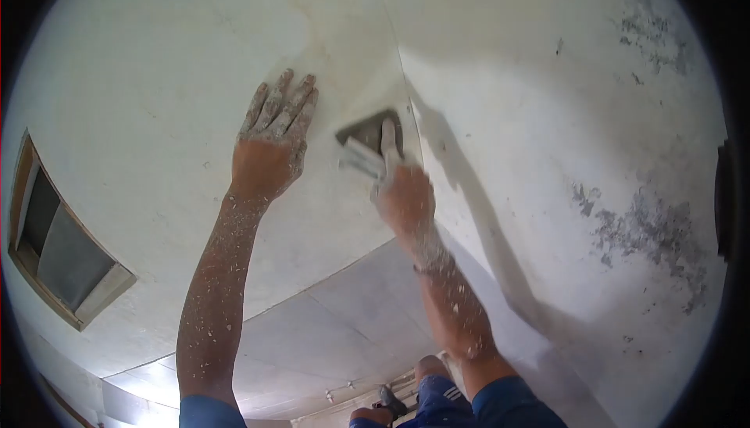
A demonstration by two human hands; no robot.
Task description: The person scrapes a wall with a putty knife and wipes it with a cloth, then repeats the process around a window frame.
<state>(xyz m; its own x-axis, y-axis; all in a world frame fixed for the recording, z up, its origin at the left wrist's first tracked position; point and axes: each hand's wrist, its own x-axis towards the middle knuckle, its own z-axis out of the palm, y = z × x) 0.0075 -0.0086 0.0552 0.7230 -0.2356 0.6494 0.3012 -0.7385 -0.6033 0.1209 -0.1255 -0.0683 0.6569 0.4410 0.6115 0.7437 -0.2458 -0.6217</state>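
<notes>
My left hand [271, 139], its fingers and forearm spotted with white plaster, lies flat against the pale wall [156, 92] with the fingers nearly straight. To its right, my right hand [406, 193] is closed around the light-coloured handle of a plastering trowel [369, 128]. The trowel's dark blade is against the wall, close to the corner where two walls meet. One finger stretches forward over the blade. Slight blur softens the handle, and part of the blade is hidden by the hand.
Dark flaking patches [648, 232] mark the right-hand wall. A framed opening [66, 244] is set in the wall at the left. Large grey tiles [336, 326] cover the lower wall. Pipe fittings [340, 389] and my legs in blue shorts [437, 401] show at the bottom.
</notes>
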